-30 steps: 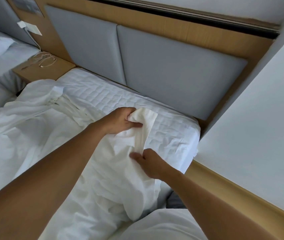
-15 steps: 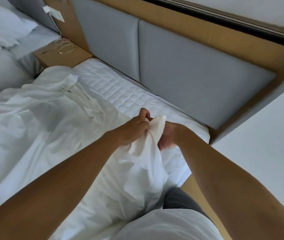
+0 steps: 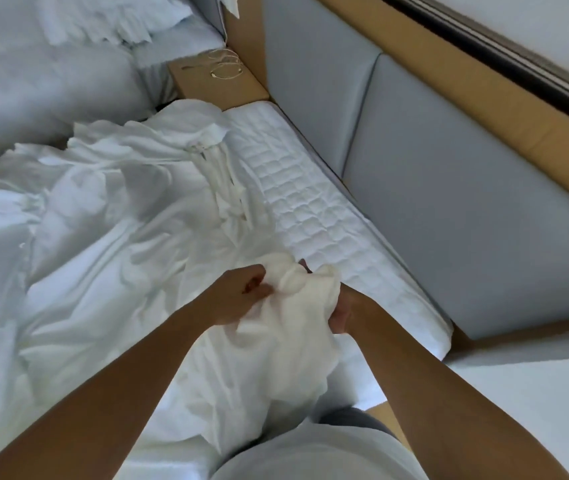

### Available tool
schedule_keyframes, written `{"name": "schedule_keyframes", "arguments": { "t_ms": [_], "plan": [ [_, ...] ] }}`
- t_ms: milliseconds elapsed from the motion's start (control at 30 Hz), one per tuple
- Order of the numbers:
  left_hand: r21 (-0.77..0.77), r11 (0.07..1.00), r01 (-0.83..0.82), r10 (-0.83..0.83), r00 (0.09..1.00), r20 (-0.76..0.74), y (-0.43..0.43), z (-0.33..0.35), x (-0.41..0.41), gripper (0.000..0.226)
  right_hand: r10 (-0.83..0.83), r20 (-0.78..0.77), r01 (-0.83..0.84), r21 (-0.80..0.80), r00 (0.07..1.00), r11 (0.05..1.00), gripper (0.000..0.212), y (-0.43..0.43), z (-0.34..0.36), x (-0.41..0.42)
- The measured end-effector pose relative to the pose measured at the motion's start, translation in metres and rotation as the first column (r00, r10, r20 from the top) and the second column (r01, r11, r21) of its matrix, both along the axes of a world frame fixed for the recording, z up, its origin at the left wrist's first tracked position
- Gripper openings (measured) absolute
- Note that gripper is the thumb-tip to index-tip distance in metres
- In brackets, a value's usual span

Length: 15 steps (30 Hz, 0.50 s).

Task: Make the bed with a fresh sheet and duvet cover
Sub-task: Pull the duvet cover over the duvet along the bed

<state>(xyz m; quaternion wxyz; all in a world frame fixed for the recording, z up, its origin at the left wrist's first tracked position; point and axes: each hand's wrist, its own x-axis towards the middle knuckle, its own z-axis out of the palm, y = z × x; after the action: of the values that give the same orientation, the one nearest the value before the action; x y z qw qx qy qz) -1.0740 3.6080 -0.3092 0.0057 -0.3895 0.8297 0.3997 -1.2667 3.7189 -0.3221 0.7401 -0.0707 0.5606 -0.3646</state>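
A crumpled white sheet (image 3: 109,244) lies spread over the bed, leaving a strip of quilted white mattress (image 3: 314,209) bare along the grey padded headboard (image 3: 477,202). My left hand (image 3: 238,296) grips a bunched corner of the sheet near the mattress's right end. My right hand (image 3: 341,310) holds the same bunch from the other side, its fingers mostly hidden under the cloth. The two hands are close together, with the gathered fabric between them.
A wooden bedside shelf (image 3: 206,81) with a coiled cable stands at the far end of the headboard. A second bed with white pillows (image 3: 40,81) lies at the upper left. A white wall ledge (image 3: 535,393) runs along the right, close to the mattress.
The view swung left and down. My right hand came up to join the left at the sheet's corner, and both now bunch the fabric tighter and lower toward the mattress corner.
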Motion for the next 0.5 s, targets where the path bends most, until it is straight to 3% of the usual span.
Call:
{"name": "schedule_keyframes", "arguments": {
  "t_ms": [100,167,233,300,367,433,500],
  "plan": [
    [-0.283,0.945,-0.162,0.153,0.987,-0.053,-0.032,0.008,-0.005,0.018,-0.022,0.113,0.027,-0.045,0.993,0.999,0.063,-0.002,-0.004,-0.009],
    [-0.455,0.875,-0.167,0.190,0.982,0.005,-0.041,0.014,-0.016,0.015,-0.035,0.163,0.049,-0.083,0.986,0.995,0.055,-0.009,-0.003,-0.009],
    [-0.470,0.848,-0.244,0.289,0.957,0.023,-0.034,0.019,-0.033,0.017,-0.011,0.178,0.029,-0.095,0.984,0.995,0.049,-0.013,-0.003,-0.010],
    [-0.417,0.803,-0.426,0.472,0.881,0.010,-0.014,0.022,-0.037,0.028,0.025,0.176,-0.010,-0.085,0.984,0.996,0.049,-0.012,-0.003,-0.014],
    [-0.317,0.775,-0.546,0.584,0.811,0.029,0.017,0.019,-0.025,0.052,0.074,0.173,-0.062,-0.070,0.982,0.996,0.050,-0.006,-0.009,-0.023],
    [-0.151,0.842,-0.517,0.534,0.838,0.109,0.060,0.010,-0.015,0.063,0.204,0.149,-0.196,-0.065,0.968,0.978,0.048,-0.002,-0.010,-0.031],
    [0.162,0.866,-0.473,0.462,0.881,0.105,0.093,-0.006,-0.018,0.043,0.431,0.030,-0.428,-0.061,0.902,0.901,0.048,-0.004,-0.009,-0.033]
  ]
}}
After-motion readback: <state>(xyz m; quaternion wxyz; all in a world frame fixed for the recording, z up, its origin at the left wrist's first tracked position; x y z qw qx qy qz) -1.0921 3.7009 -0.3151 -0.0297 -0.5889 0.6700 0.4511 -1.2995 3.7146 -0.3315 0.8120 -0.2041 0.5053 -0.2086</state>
